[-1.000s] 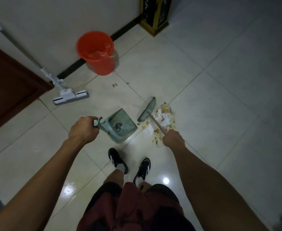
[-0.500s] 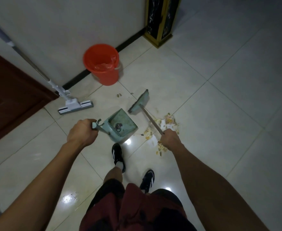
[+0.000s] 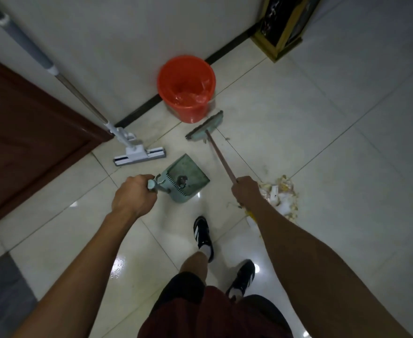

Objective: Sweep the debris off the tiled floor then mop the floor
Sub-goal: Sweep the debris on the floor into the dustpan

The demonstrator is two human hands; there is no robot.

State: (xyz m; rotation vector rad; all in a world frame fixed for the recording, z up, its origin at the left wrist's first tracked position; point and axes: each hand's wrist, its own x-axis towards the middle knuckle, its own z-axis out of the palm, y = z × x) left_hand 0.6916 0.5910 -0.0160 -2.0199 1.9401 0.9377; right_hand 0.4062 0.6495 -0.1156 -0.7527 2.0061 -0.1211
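My left hand (image 3: 134,195) grips the handle of a pale green dustpan (image 3: 184,180), which hangs tilted just above the tiled floor (image 3: 346,147). My right hand (image 3: 245,191) is closed around the brown stick of a green broom (image 3: 206,128). The broom head lies on the tiles right in front of the orange bucket (image 3: 186,86). A pile of yellow and white debris (image 3: 282,196) lies on the floor to the right of my right hand, partly hidden by my forearm. A white sponge mop (image 3: 139,153) leans against the wall to the left.
A dark brown door (image 3: 25,132) fills the left side. A black and gold stand (image 3: 285,25) sits at the back right by the wall. My two feet in black shoes (image 3: 204,234) stand below the dustpan. A few crumbs lie near the broom head.
The broom head has swung away from the debris pile, up and left to the bucket. I have stepped forward, so the pile now lies to my right. Both hands kept their grips.
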